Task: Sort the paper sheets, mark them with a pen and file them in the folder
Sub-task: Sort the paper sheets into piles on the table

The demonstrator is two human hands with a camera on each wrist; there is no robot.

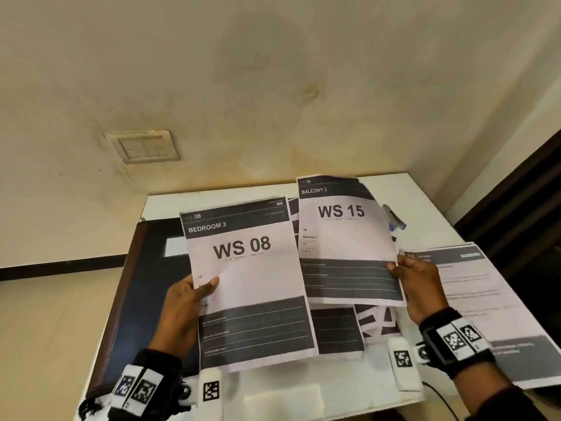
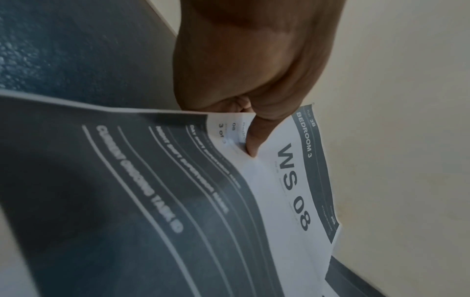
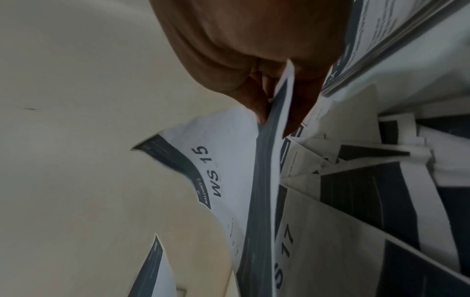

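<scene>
Left hand (image 1: 185,302) is pinching the WS 08 sheet (image 1: 247,284), right hand (image 1: 420,287) pinching the WS 15 sheet (image 1: 346,238); the person is holding both by the edges, best kept flat above the loose pile (image 1: 375,322) below.

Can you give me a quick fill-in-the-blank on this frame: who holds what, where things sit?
1. The left hand holds the sheet printed WS ____.
2. The right hand holds the sheet headed ____ 3.
3. The dark folder lies on the table, to the ____ of the loose pile of sheets.
4. The pen lies on the table, held by ____ hand.

Missing words: 08; BALCONY; left; neither
</scene>
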